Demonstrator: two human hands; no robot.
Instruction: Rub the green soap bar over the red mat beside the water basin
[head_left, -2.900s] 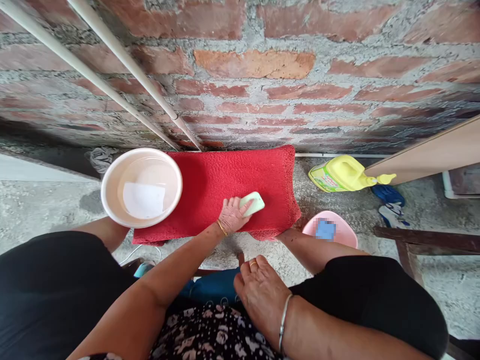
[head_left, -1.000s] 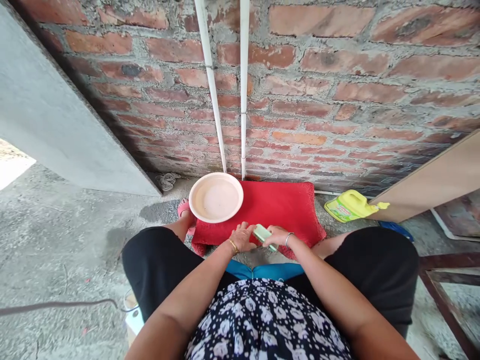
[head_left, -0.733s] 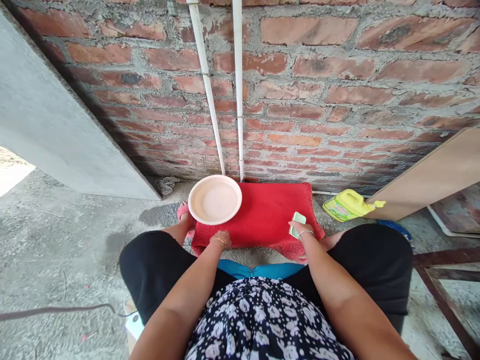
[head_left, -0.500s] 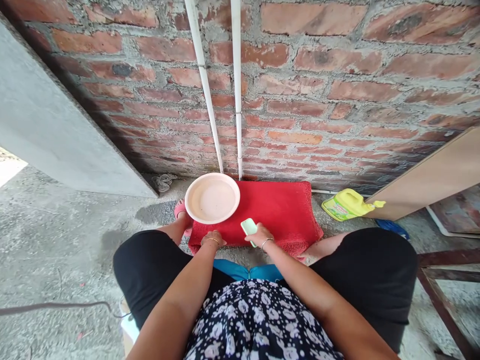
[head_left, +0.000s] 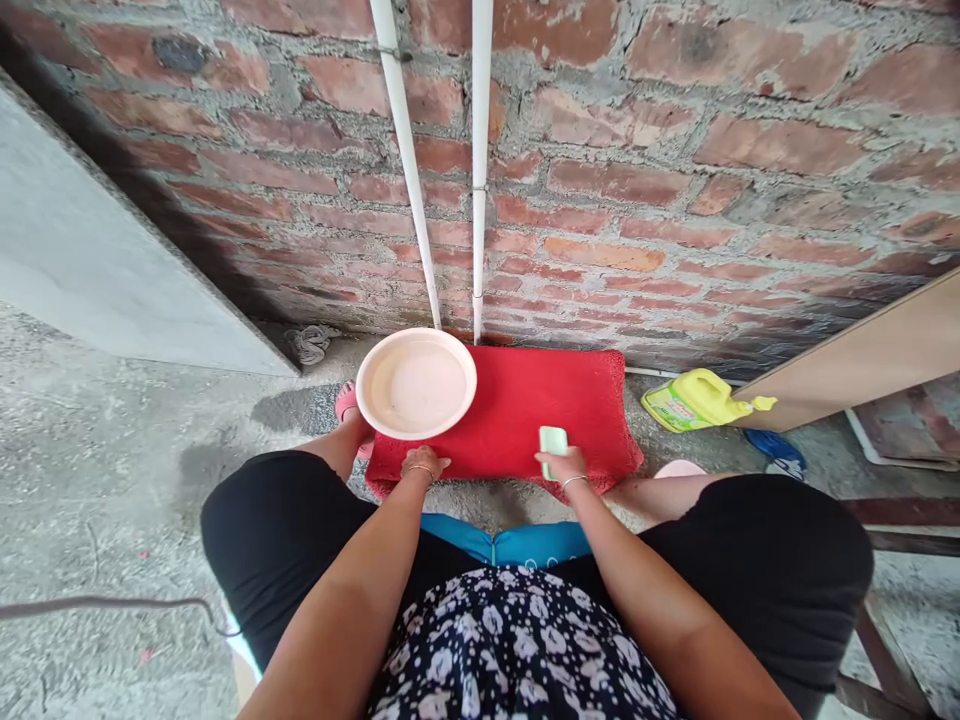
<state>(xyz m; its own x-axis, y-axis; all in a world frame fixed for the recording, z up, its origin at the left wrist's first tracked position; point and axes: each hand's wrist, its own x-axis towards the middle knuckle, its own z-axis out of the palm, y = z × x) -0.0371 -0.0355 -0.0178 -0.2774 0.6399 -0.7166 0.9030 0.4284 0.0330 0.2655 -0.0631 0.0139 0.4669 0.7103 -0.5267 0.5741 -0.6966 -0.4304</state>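
A red cloth (head_left: 540,400) with a rough, shaggy border is spread over something low between my feet. My left hand (head_left: 424,460) grips its near edge, thumb out to the side and fingers curled mostly out of sight. In my right hand (head_left: 566,464) is a pale green rectangular object (head_left: 553,441), palm-sized, held over the right half of the cloth; whether its underside touches the fabric is hidden. Just beyond my left hand, a pale pink basin (head_left: 416,385) rests at the cloth's left end.
A yellow jug (head_left: 694,400) lies tilted right of the cloth, near a blue shoe (head_left: 776,447). Two white pipes (head_left: 478,200) run down the brick wall (head_left: 600,180). Boards lean at left and right. A cable (head_left: 112,603) crosses the floor at left.
My right hand has moved right across the cloth with the pale green object, which now stands more upright in view. My left hand stays at the near edge. The camera view has shifted slightly.
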